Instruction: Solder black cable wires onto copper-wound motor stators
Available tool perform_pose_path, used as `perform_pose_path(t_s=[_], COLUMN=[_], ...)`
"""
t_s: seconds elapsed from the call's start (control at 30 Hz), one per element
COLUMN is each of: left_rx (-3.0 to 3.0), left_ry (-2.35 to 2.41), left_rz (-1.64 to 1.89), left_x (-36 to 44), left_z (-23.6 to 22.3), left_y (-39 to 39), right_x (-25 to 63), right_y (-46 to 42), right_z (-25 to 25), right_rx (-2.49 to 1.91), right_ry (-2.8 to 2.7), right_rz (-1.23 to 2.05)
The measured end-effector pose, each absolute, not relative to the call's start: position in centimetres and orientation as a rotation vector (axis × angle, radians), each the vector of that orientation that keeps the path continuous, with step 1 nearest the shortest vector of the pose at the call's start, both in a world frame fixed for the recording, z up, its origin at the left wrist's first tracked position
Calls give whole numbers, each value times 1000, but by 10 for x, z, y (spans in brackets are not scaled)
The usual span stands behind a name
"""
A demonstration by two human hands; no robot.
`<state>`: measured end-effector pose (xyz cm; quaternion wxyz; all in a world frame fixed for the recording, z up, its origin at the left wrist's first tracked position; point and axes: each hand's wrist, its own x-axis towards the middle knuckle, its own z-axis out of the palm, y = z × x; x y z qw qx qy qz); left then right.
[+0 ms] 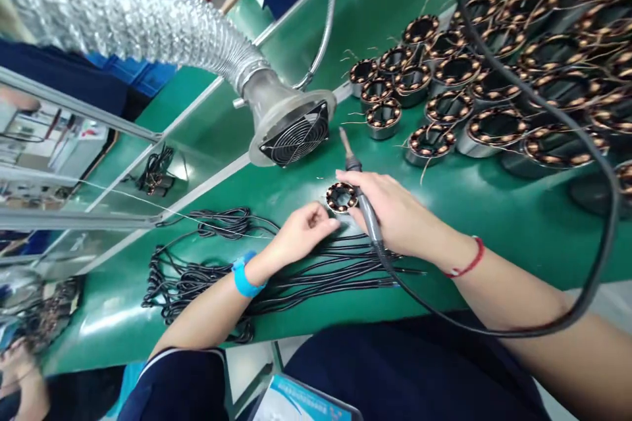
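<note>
At the green bench [459, 191], held a soldering iron [369, 214] in the right hand [395, 207], just beside a small copper-wound ring [342, 212].

Curled the left hand [303, 230] near this ring, with grip impossible to tell. Had open surface around the iron's tip, fan hood [289, 131] near it, black cables [172, 283] toward the near edge, rows of rings [494, 147] on the right; farther away, blue crates [148, 79], with contents unclear.

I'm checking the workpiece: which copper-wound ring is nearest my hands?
The single ring between your left hand and right hand; the clustered rings at right stand farther off.
</note>
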<state>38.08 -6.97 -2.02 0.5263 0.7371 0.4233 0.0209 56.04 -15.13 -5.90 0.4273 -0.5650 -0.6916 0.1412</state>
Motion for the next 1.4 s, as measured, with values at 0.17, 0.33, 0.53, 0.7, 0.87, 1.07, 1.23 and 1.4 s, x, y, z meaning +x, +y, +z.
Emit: perform_pose_path(t_s=[0.17,0.33,0.53,0.7,0.87,1.07,1.23,1.4], left_rx=[1909,1871,1752,1280,1088,1161,1206,1314], left_ry=[1041,1009,908,812,795,835,940,924], left_rz=[-15,1,143,126,161,247,400,380], left_x=[387,376,363,372,379,380,381,383], left_z=[-25,-21,-10,-19,-25,-20,-20,-18], left_y=[-81,-63,-37,-42,-45,-41,-39,-38], right_x=[555,554,554,555,559,558,561,564], right_y=[-147,-147,-149,-149,-150,-149,-150,-148], right_z=[-66,-68,-65,-63,-58,-54,-56,-58], right_rx=[-1445,-1484,-1488,-1475,-1431,-1404,-1335,-1291], right_ry=[-1718,-1703,-1704,-1764,-1836,-1865,-1871,-1872], right_rz=[344,256,274,329,338,317,456,528])
